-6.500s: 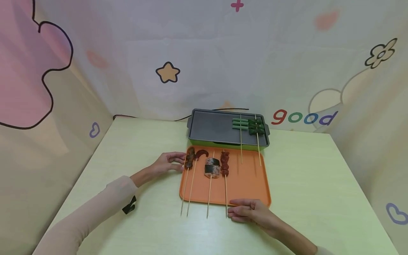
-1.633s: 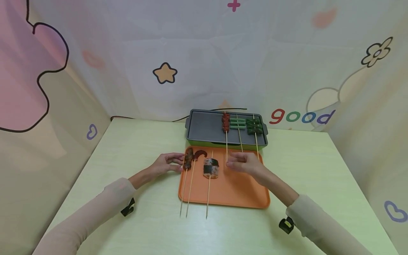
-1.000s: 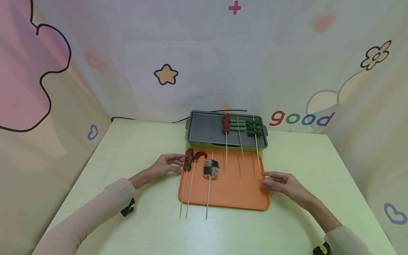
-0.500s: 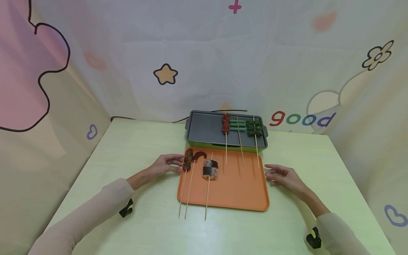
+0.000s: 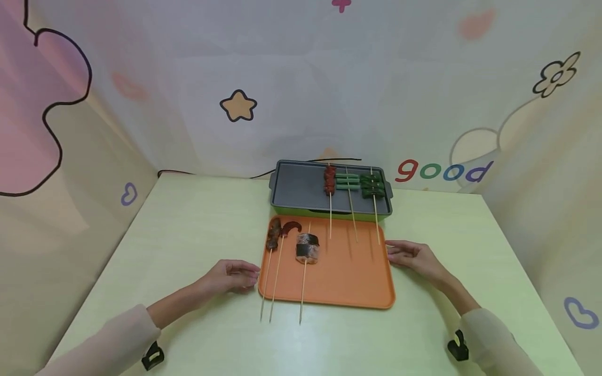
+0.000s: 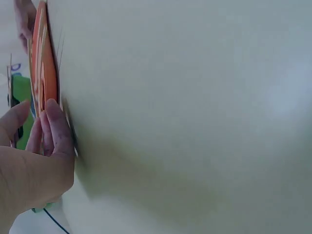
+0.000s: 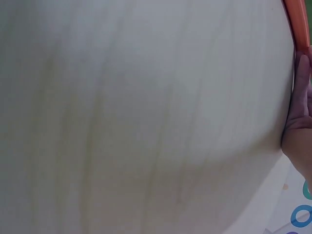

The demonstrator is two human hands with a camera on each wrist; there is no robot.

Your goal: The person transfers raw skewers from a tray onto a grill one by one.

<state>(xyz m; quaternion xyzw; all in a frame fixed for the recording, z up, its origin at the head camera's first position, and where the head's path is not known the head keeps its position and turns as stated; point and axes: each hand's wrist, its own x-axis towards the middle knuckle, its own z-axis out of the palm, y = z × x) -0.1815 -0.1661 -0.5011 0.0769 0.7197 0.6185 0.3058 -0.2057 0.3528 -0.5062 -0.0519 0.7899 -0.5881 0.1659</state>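
My left hand [image 5: 230, 277] rests at the left edge of the orange tray [image 5: 352, 282], fingers relaxed against or just beside the rim. At the opposite edge, my right hand [image 5: 418, 261] touches the rim with loosely extended fingers. Neither hand holds a skewer. On the tray's left half lie a brown chunk skewer [image 5: 273, 235], a skewer with a dark red curled piece [image 5: 292, 226], and a black-and-white banded skewer [image 5: 307, 247]. The left wrist view shows the left fingertips [image 6: 52, 109] by the tray's side; the right wrist view shows only part of the right hand [image 7: 301, 107].
Behind the tray stands a green grill with a grey top [image 5: 298, 183]. Across its right half lie a red meat skewer [image 5: 330, 180], a green stalk skewer [image 5: 347, 178] and a dark green leafy skewer [image 5: 372, 187], their sticks overhanging the tray.
My right hand laid the red meat skewer on the grill, released it and moved to the tray's right edge. My left hand slid down along the tray's left edge toward me.
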